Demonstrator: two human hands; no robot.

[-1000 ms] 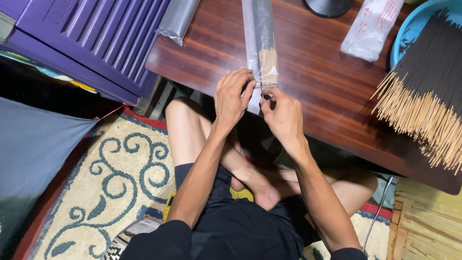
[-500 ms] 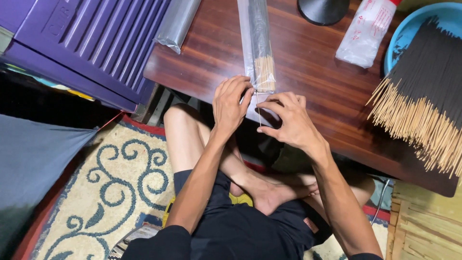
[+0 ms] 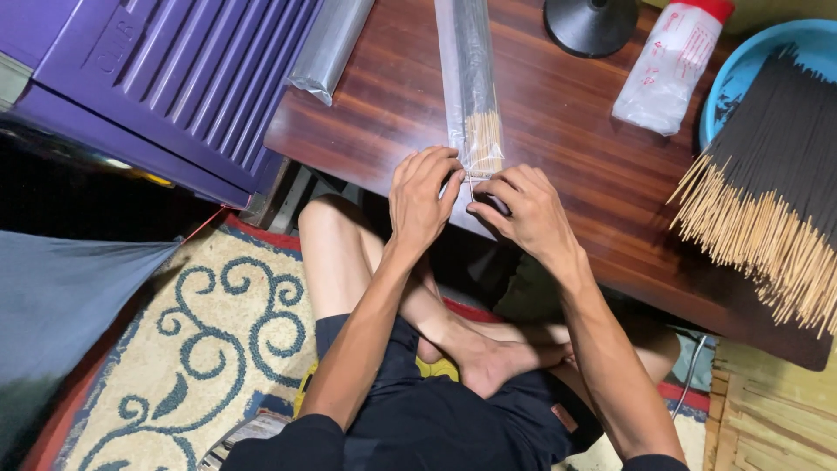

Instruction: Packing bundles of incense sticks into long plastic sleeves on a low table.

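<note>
Both hands pinch the open end of a clear sleeve [image 3: 472, 96] of incense sticks at the worktop [image 3: 567, 157] edge: left hand [image 3: 420, 196] gripping plastic, right hand [image 3: 523, 209] pinching beside it. A slipped grip could probably spill sticks out. Pale stick ends show through the long, narrow sleeve.

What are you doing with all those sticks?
A person sits cross-legged at a low wooden table. Both hands work at the near end of a clear plastic sleeve packed with incense sticks. The left hand pinches the sleeve's open end, and the right hand meets it there, fingertips together. A big loose pile of incense sticks fans out of a blue tub on the right. Another filled sleeve lies by a purple crate.
</note>
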